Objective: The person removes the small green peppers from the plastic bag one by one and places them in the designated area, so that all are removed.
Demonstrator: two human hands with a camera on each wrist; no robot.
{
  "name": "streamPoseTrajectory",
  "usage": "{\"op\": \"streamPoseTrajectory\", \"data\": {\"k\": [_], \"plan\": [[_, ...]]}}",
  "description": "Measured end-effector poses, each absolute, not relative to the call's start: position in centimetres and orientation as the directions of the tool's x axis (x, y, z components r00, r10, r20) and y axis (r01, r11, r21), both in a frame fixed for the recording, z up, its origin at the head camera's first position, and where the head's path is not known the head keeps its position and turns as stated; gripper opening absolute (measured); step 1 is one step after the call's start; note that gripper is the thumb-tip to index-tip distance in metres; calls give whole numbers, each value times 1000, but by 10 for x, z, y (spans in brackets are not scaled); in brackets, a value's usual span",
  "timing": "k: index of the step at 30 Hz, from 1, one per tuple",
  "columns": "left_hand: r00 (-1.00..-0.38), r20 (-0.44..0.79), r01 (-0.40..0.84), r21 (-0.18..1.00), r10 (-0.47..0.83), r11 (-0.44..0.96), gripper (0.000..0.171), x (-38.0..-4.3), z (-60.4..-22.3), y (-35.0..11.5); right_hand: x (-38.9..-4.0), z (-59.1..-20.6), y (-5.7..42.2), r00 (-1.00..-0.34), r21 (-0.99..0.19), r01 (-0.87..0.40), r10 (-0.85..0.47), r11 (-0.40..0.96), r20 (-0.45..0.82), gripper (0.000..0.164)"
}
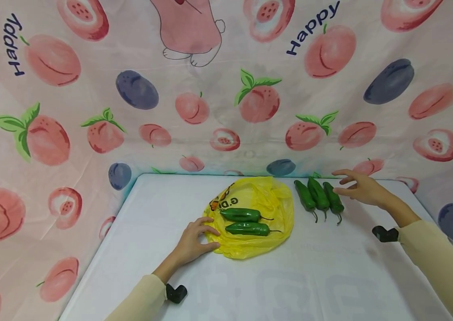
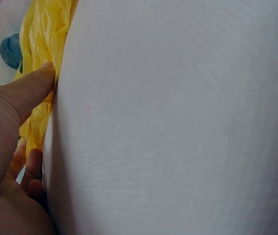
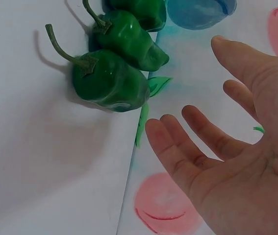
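Note:
A crumpled yellow plastic bag (image 1: 258, 247) lies on the white table, with printed letters near its far left part. On it rest two long green peppers (image 1: 240, 215), side by side, stems to the right. My left hand (image 1: 192, 240) touches the bag's left edge with spread, relaxed fingers; in the left wrist view its thumb (image 2: 33, 85) lies against the yellow plastic. Right of the bag, three more green peppers (image 1: 319, 194) lie in a row, stems toward me. Beside the rightmost pepper (image 3: 112, 83) hovers my right hand (image 1: 364, 189), fingers loosely extended, holding nothing.
The white table (image 1: 130, 249) ends at the back against a hanging cloth (image 1: 218, 84) printed with peaches and plums. The three peppers lie near that far edge. A black strap piece (image 1: 176, 294) sits at each wrist.

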State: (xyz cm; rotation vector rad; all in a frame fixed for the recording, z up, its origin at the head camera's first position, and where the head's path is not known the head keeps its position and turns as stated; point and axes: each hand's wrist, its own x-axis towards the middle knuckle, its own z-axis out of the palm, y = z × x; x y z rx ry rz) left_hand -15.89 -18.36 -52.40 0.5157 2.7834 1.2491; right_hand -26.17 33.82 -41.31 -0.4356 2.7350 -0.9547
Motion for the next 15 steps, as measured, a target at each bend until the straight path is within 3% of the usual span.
{"op": "streamPoseTrajectory", "data": {"k": [15], "plan": [[-942, 101, 288, 733, 319, 617, 20, -159, -525, -184, -265, -401, 319, -926, -592, -258, -371, 764, -75, 70]]}}
